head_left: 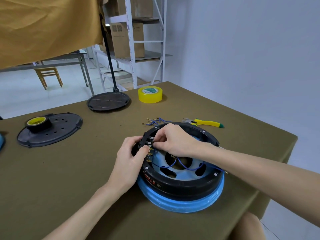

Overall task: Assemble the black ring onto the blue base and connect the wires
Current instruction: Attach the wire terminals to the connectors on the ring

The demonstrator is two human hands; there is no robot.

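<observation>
Black ring (174,185) on blue base (181,203), under both hands.

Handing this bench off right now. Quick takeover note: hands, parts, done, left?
Left hand grips the terminal block on the black ring's left rim.
Right hand pinches at the block's upper terminals; what it pinches is hidden by the fingers.
Black ring already sits on the blue base.
Done: lower terminals carry blue wires.
Left: upper terminals look bare; spare wires lie behind the ring, cutters to their right.
</observation>
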